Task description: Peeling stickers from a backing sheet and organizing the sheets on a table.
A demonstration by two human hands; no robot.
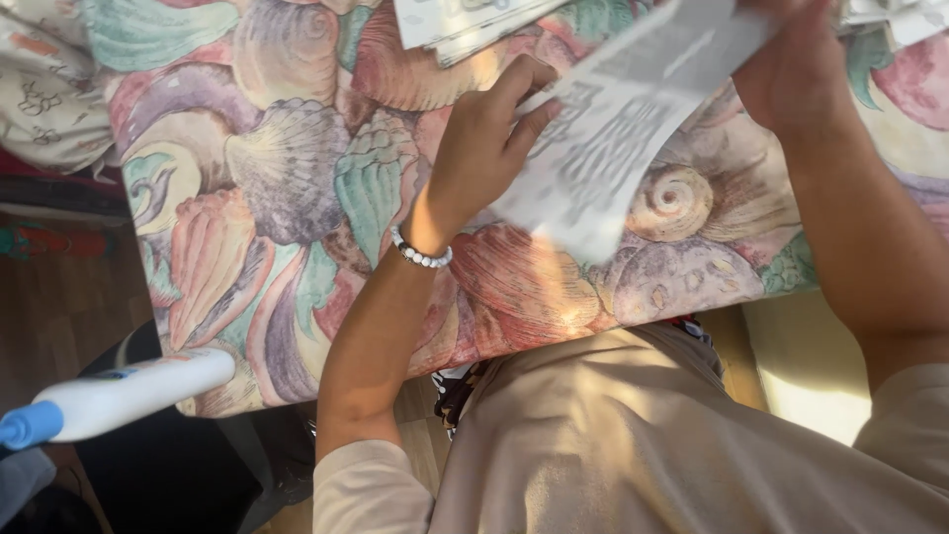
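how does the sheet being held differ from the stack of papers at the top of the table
The printed sheet is lifted off the table, held between the left hand and the right hand; the paper stack lies flat on the shell-patterned tablecloth, untouched. The sheet is single and tilted, blurred in the picture; the stack is several layers, cut off by the top edge. Both are white paper with dark print.

Seashell-print tablecloth [287, 168], white tube [129, 394]

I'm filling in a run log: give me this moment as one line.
left hand: grips printed sheet | right hand: holds sheet's far end | surface: shell-pattern tablecloth | nearby: white bottle
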